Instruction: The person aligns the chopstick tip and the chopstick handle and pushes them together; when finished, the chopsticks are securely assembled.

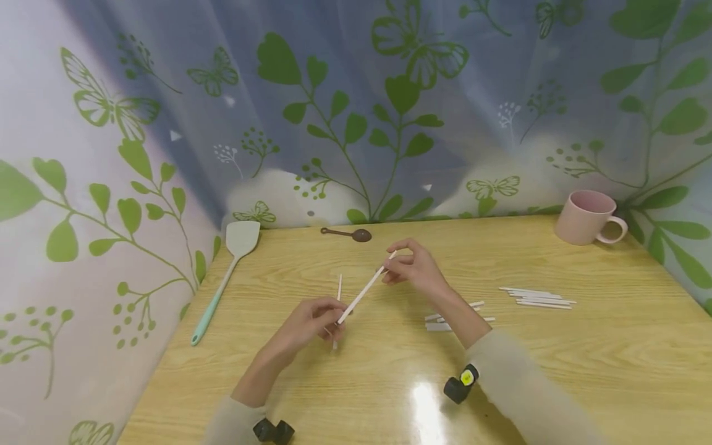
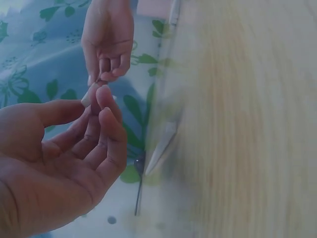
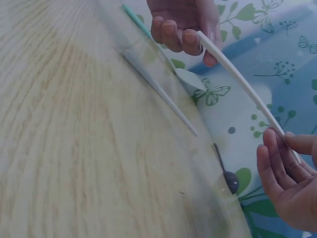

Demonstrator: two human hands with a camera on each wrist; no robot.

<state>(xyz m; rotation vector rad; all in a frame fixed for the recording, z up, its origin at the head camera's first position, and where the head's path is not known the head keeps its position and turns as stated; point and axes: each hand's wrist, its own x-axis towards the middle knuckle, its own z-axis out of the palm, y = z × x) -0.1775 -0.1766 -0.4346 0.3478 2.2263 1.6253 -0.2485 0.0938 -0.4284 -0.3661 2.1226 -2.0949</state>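
A thin white stick (image 1: 364, 293) is held slantwise above the table between both hands. My left hand (image 1: 309, 324) pinches its lower, nearer end with thumb and fingertips; that end shows in the left wrist view. At the upper end, my right hand (image 1: 414, 270) pinches the stick between thumb and fingers. The right wrist view shows most of the held stick (image 3: 242, 82) stretching from one hand to the other. A second white stick (image 1: 340, 287) lies on the wooden table (image 1: 267, 259), partly hidden under the left hand.
A loose group of white sticks (image 1: 439, 327) lies partly behind the right forearm. Another bundle of sticks (image 1: 538, 298) is farther right. A pink mug (image 1: 584, 219) stands at the back right, a brown spoon (image 1: 361, 235) at the back, a spatula (image 1: 222, 287) on the left.
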